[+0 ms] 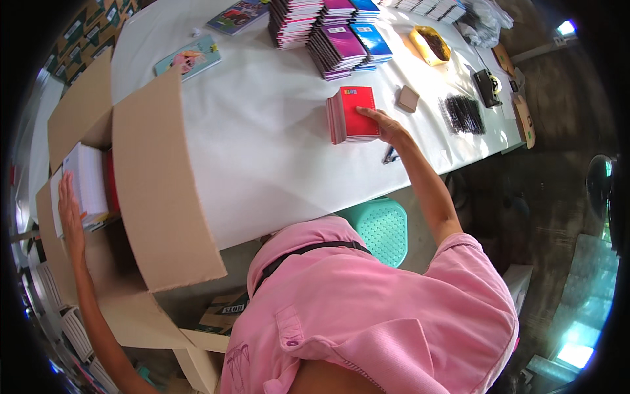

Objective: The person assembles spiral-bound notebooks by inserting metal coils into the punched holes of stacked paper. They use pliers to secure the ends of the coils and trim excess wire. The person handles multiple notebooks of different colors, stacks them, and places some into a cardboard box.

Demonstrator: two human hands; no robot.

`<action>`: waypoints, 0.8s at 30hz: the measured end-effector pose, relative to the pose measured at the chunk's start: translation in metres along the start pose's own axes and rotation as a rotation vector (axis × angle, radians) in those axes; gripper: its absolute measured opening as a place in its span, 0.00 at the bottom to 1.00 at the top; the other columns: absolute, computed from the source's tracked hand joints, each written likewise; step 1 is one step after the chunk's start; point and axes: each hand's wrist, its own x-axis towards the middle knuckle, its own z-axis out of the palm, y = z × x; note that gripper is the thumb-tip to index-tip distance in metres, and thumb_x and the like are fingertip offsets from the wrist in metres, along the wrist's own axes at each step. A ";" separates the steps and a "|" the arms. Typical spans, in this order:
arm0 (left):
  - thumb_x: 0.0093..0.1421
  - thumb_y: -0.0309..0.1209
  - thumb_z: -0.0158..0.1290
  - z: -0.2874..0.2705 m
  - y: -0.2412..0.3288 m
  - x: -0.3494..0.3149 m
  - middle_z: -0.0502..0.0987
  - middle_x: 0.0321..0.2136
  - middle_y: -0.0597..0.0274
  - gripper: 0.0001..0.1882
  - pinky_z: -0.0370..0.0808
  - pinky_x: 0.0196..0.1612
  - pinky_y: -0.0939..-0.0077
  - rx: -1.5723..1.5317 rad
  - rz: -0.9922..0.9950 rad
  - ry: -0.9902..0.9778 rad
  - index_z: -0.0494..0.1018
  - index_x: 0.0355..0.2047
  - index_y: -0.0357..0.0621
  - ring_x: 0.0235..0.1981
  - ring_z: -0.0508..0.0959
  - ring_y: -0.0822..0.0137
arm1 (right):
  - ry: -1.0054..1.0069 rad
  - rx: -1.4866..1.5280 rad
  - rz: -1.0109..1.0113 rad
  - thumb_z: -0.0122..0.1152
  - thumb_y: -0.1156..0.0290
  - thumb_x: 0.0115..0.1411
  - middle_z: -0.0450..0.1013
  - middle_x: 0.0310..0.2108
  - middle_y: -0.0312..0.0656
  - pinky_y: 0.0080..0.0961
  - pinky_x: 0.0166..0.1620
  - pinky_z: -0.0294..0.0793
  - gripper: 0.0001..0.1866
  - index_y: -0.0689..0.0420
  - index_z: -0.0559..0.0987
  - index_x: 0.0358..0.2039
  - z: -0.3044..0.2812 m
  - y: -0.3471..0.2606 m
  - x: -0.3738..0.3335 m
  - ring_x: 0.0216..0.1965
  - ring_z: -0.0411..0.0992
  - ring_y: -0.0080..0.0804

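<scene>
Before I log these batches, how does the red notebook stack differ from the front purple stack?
The red stack has the right hand on it; no hand touches the purple stack. The red stack stands apart from other books, while the purple stack sits beside a blue stack. Both rest on the white table.

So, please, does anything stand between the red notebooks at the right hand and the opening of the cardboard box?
Yes: the wide flap on the right of the box comes between the opening and the red notebooks. I see nothing else in between.
</scene>
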 end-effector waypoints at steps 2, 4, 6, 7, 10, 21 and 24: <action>0.69 0.55 0.26 -0.001 -0.015 -0.004 0.53 0.69 0.64 0.33 0.35 0.70 0.55 0.131 0.002 -0.003 0.54 0.69 0.53 0.72 0.43 0.58 | -0.025 0.007 0.034 0.75 0.50 0.47 0.74 0.47 0.50 0.32 0.52 0.76 0.44 0.70 0.67 0.54 -0.015 0.008 0.008 0.47 0.76 0.34; 0.69 0.57 0.25 0.001 -0.015 -0.003 0.52 0.70 0.65 0.34 0.31 0.70 0.50 0.236 -0.025 0.012 0.53 0.69 0.55 0.72 0.42 0.59 | 0.004 -0.042 0.039 0.74 0.51 0.49 0.72 0.50 0.53 0.32 0.55 0.72 0.46 0.73 0.65 0.56 -0.033 0.009 0.009 0.49 0.74 0.36; 0.68 0.58 0.24 0.000 -0.019 -0.003 0.50 0.70 0.66 0.35 0.28 0.68 0.44 0.258 -0.009 0.003 0.51 0.70 0.57 0.73 0.40 0.60 | 0.033 -0.047 0.021 0.74 0.50 0.48 0.72 0.51 0.53 0.32 0.55 0.73 0.47 0.73 0.64 0.56 -0.057 0.013 0.022 0.50 0.74 0.36; 0.68 0.58 0.24 0.000 -0.018 -0.003 0.50 0.70 0.66 0.35 0.28 0.68 0.44 0.273 -0.020 -0.001 0.50 0.70 0.57 0.73 0.40 0.60 | 0.015 -0.047 -0.010 0.75 0.50 0.47 0.72 0.51 0.53 0.32 0.55 0.73 0.49 0.72 0.63 0.57 -0.068 0.011 0.023 0.50 0.74 0.36; 0.68 0.59 0.24 0.003 -0.011 0.002 0.49 0.71 0.67 0.36 0.27 0.68 0.43 0.313 -0.025 -0.010 0.49 0.70 0.58 0.73 0.38 0.59 | 0.031 -0.041 -0.040 0.75 0.50 0.46 0.72 0.51 0.52 0.33 0.54 0.73 0.48 0.70 0.64 0.57 -0.091 -0.003 0.022 0.50 0.74 0.35; 0.66 0.62 0.24 0.002 -0.019 -0.001 0.49 0.70 0.63 0.39 0.41 0.69 0.48 0.306 -0.079 -0.004 0.49 0.70 0.55 0.72 0.40 0.53 | 0.515 0.880 0.034 0.76 0.54 0.46 0.69 0.51 0.42 0.52 0.58 0.59 0.38 0.49 0.69 0.55 0.028 0.045 0.034 0.54 0.64 0.41; 0.66 0.62 0.26 -0.004 -0.023 -0.005 0.50 0.70 0.63 0.39 0.46 0.68 0.48 0.339 -0.029 -0.005 0.51 0.70 0.54 0.72 0.41 0.52 | 0.576 0.946 -0.054 0.77 0.56 0.46 0.65 0.53 0.42 0.51 0.57 0.60 0.38 0.48 0.68 0.55 0.047 0.051 0.037 0.56 0.63 0.43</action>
